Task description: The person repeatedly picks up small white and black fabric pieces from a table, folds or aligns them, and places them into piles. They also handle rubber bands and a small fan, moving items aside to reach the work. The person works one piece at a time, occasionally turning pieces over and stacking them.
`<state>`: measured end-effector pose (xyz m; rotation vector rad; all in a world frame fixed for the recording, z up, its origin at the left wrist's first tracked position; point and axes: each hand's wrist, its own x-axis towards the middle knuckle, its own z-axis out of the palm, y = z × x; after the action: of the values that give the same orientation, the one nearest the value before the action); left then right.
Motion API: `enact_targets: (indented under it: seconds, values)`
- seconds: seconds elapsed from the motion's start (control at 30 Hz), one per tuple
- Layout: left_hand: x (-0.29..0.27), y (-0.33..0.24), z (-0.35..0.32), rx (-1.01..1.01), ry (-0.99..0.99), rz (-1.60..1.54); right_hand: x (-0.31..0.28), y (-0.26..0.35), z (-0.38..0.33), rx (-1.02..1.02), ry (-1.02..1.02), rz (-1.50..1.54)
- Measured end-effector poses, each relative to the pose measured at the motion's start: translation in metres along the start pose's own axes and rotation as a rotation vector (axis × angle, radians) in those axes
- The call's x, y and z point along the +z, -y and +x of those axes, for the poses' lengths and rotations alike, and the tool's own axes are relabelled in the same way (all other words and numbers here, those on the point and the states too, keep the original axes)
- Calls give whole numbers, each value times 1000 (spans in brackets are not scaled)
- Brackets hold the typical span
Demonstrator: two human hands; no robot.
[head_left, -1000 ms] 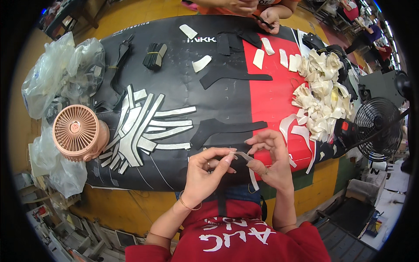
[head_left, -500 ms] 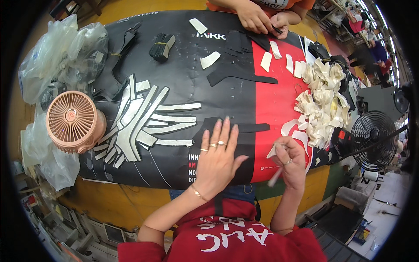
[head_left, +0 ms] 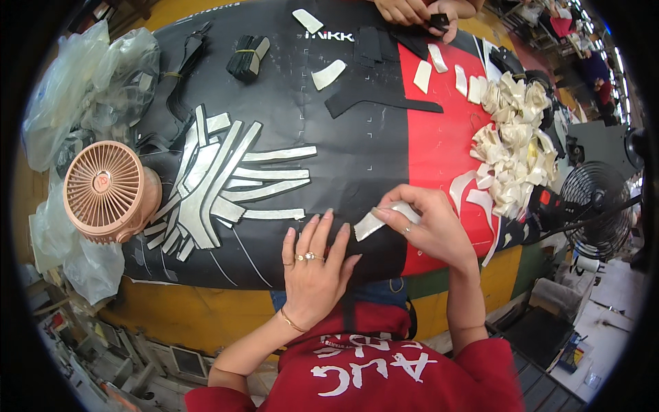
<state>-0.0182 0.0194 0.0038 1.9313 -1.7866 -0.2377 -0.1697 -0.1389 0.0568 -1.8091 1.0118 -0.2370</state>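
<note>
My left hand (head_left: 314, 264) lies flat, fingers apart, on the black part of the black and red mat (head_left: 357, 158) near the table's front edge. My right hand (head_left: 427, 223) pinches a white curved strip (head_left: 371, 224) just to the right of the left fingertips, low over the mat. A fanned pile of white strips (head_left: 220, 182) lies to the left of my hands. A heap of crumpled white backing paper (head_left: 513, 147) sits on the red part at the right.
A pink round fan (head_left: 104, 192) stands at the left by clear plastic bags (head_left: 82, 89). A black fan (head_left: 597, 206) is at the right edge. Black strips (head_left: 374, 103) and a black bundle (head_left: 247, 56) lie farther back. Another person's hands (head_left: 419, 10) work at the far edge.
My left hand has let go and gone flat on the mat. My right hand has moved left with a white strip, down to the black surface.
</note>
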Motion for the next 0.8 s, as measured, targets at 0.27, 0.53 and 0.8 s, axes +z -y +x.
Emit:
enact_targets:
  seconds: [0.27, 0.53, 0.8]
  values:
    - [7, 7, -1, 9, 53, 48, 8, -7, 22, -39, 18, -31]
    - [5, 9, -3, 12, 65, 57, 7, -8, 26, -33, 26, -17]
    - [3, 9, -2, 3, 78, 36, 8, -10, 29, -28, 12, -17]
